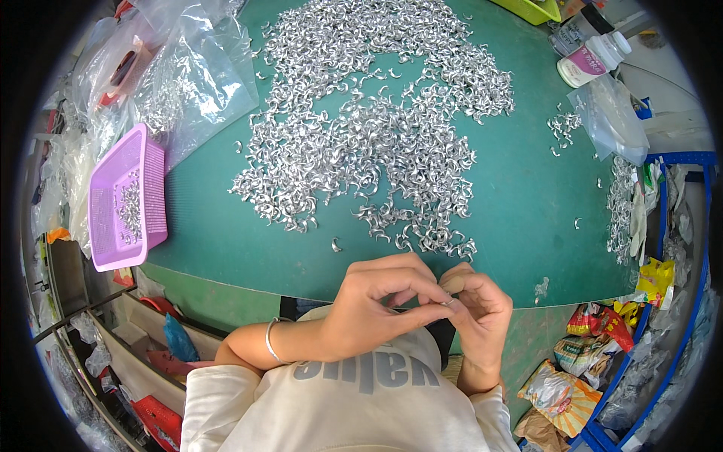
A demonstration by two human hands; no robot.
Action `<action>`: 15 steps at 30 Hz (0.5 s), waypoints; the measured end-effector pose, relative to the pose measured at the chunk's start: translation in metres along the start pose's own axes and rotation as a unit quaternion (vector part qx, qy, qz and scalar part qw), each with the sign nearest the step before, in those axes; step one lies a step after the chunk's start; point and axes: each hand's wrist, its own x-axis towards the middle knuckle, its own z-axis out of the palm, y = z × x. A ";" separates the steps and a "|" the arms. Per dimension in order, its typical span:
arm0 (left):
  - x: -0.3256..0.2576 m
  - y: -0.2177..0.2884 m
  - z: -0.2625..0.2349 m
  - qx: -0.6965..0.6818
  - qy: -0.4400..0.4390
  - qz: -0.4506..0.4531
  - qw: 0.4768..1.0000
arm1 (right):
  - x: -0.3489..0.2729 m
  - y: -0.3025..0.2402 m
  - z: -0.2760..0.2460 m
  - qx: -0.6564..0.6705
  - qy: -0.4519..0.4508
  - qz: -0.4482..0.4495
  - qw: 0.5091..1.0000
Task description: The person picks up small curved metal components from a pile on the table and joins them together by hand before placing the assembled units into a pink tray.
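Note:
My left hand (pixel 380 305) and my right hand (pixel 480 310) meet at the near edge of the table, fingertips together. Pinched between them is a small curved silver metal piece (pixel 449 302), mostly covered by the fingers. Both hands are closed, and the right fingers are curled in against the left thumb and forefinger. Just beyond the hands lies a broad pile of similar curved silver metal pieces (pixel 354 151), spread over the green table top (pixel 527 203). One loose piece (pixel 336 245) rests apart from the pile, left of the hands.
A purple plastic basket (pixel 154 203) with some pieces stands at the left edge. Clear plastic bags (pixel 203 83) lie behind it. White (pixel 591 60) and dark (pixel 580 32) bottles stand far right. More metal pieces (pixel 620 211) line the right edge, near a blue-framed rack (pixel 678 301).

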 end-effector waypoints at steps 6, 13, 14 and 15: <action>-0.002 0.001 -0.001 0.003 -0.007 -0.002 1.000 | 0.000 -0.002 0.001 -0.018 0.007 -0.007 1.000; -0.003 0.002 -0.001 -0.002 -0.004 -0.010 1.000 | 0.003 -0.004 0.003 -0.047 0.012 -0.042 0.998; -0.003 0.002 -0.001 -0.003 -0.004 -0.010 1.000 | 0.003 -0.004 0.003 -0.050 0.014 -0.044 0.998; -0.003 0.002 -0.001 -0.001 -0.005 -0.010 1.000 | 0.002 -0.004 0.003 -0.053 0.016 -0.046 0.997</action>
